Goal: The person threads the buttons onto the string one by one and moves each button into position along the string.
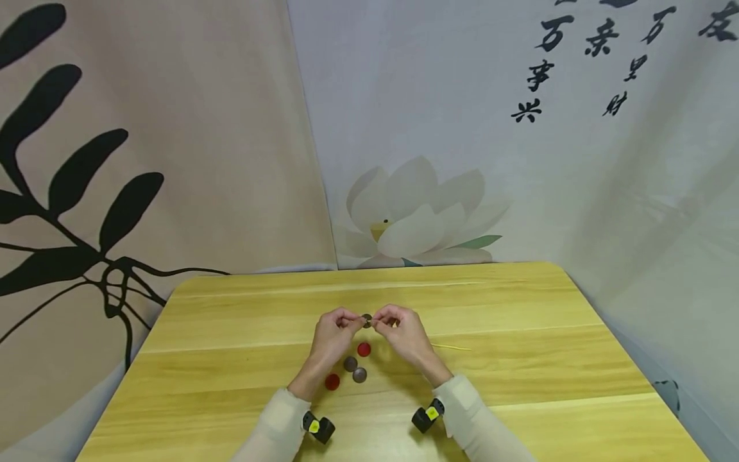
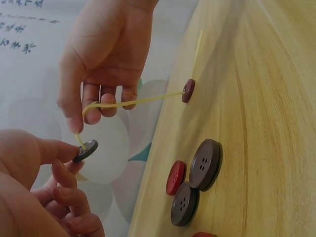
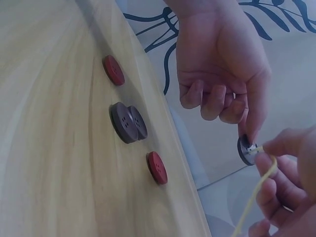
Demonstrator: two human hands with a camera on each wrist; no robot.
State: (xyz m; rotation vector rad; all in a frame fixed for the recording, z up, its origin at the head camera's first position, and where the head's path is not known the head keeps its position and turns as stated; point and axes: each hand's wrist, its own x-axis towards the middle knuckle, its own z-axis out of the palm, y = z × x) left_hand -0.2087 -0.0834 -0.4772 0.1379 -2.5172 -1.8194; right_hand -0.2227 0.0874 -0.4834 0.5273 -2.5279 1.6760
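My left hand (image 1: 335, 337) pinches a dark grey-brown button (image 2: 87, 150) by its edge, raised above the table. Facing it, my right hand (image 1: 407, 333) pinches a yellow cord (image 3: 251, 200) close against the button's holes. In the left wrist view the cord passes into the button, though how far it goes through is hard to tell. Further along, the cord runs through a dark red button (image 2: 188, 91) at the table, which the head view does not show; its tail lies beyond my right hand.
On the wooden table (image 1: 548, 359), between my forearms, lie two red buttons (image 1: 364, 350) and two dark brown buttons (image 1: 359, 375), the brown ones touching. A printed curtain (image 1: 231, 160) hangs behind the table's far edge.
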